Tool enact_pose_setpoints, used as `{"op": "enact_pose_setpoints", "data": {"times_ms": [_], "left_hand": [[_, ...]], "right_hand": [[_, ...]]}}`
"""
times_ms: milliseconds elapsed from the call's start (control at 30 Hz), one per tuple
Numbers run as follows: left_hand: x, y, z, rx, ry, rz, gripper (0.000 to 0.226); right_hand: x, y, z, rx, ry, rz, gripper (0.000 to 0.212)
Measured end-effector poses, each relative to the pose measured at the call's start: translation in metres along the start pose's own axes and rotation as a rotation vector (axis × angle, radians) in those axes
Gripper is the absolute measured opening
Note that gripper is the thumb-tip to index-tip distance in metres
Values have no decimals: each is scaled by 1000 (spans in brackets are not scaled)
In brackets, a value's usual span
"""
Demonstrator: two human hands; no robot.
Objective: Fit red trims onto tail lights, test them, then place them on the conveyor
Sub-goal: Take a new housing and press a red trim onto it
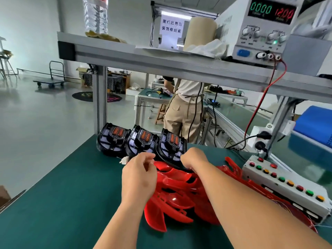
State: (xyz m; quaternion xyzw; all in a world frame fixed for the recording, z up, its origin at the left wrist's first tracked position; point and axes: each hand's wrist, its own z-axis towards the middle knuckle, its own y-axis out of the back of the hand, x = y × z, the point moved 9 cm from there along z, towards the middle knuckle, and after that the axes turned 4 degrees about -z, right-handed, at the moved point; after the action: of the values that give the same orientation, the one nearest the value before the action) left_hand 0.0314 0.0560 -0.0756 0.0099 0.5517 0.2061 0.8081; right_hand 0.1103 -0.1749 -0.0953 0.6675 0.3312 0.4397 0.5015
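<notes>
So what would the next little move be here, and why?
Probably lift the top red trim off the pile and bring it to the nearest tail light. The left hand and right hand sit at the pile's far edge beside that light, and all three lights look untrimmed. What they grip is hidden.

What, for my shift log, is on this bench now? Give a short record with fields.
tail lights: three black, in a row at far edge of mat
red trims: piled loose before them
left hand: curled over the pile, hold unclear
right hand: curled at rim of rightmost light
power supply: shows 0000, 12.00
</notes>
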Motion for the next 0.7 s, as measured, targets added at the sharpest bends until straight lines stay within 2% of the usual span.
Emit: {"op": "enact_pose_setpoints", "data": {"times_ms": [100,233,300,533,700], "left_hand": [[1,0,-1,-12,-11,-5,21],[5,-1,-1,-18,-2,-29,22],[6,-2,-1,-17,9,-47,23],[8,-3,0,-14,51,-136,25],[5,-4,0,2,72,-213,29]], "right_hand": [[-3,-9,5,33,-52,52,10],[-1,-19,13,107,-78,13,18],[-3,-23,18,117,-90,20,15],[-12,-14,24,-1,-113,257,20],[-20,8,13,-107,-64,376,26]]}}
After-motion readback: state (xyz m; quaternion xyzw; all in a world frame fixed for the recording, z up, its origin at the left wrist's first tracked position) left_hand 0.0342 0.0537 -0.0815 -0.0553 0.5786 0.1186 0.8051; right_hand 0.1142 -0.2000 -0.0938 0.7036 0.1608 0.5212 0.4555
